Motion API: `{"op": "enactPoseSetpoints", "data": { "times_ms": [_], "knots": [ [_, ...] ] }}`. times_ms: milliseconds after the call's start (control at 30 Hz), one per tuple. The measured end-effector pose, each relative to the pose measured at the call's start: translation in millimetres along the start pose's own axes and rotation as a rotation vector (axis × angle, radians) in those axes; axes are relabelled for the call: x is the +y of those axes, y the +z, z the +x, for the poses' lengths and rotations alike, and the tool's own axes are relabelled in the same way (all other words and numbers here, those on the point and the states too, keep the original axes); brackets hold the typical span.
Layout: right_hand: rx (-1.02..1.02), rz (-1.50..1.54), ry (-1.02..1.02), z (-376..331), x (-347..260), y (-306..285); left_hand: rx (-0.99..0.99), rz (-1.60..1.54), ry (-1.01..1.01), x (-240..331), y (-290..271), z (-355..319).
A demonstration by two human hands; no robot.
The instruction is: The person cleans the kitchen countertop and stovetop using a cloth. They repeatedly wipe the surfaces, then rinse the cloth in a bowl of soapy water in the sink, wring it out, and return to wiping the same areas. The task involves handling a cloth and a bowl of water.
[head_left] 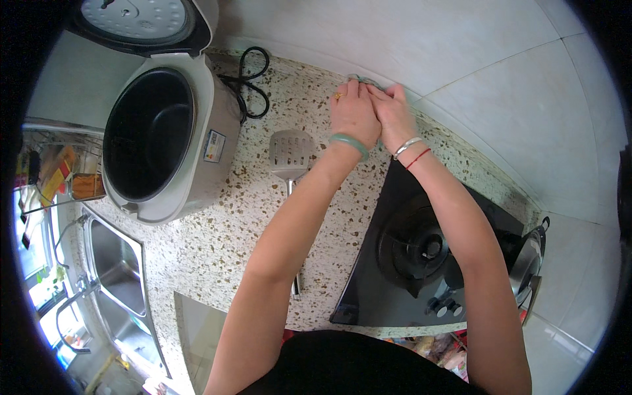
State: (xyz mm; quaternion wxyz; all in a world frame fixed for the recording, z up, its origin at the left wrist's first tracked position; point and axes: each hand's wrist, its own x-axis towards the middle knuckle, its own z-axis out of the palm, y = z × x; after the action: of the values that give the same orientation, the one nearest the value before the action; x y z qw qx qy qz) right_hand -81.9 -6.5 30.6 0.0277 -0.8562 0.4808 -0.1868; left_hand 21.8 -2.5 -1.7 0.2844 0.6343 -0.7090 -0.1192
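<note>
Black glass tops the hob [368,289] nearest us on the right; to its left, on the speckled counter [204,257], we see a slotted metal spatula [289,151] passing under the left forearm [304,207]. Farther off, the left hand [355,115] and right hand [396,118] meet, mostly covering what looks like a greyish-green cloth [366,80] at the counter's back edge, beside the wall [461,52]; we cannot tell whether they grip or merely press it.
</note>
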Motion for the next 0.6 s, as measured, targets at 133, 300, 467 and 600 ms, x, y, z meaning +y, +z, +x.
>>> {"op": "enactPoseSetpoints", "data": {
  "times_ms": [133,300,467,600],
  "knots": [
    [0.017,-0.036,-0.001,-18,19,-6,-0.067,-0.04,-0.011,23,9,-4],
    [-0.006,-0.028,0.045,-41,37,-18,-0.112,-0.081,0.009,49,24,-11],
    [-0.022,-0.066,0.078,-64,51,-35,-0.16,-0.151,0.024,76,37,-17],
    [-0.024,-0.074,0.084,-79,65,-43,-0.218,-0.197,0.026,94,42,-19]
  ]
}}
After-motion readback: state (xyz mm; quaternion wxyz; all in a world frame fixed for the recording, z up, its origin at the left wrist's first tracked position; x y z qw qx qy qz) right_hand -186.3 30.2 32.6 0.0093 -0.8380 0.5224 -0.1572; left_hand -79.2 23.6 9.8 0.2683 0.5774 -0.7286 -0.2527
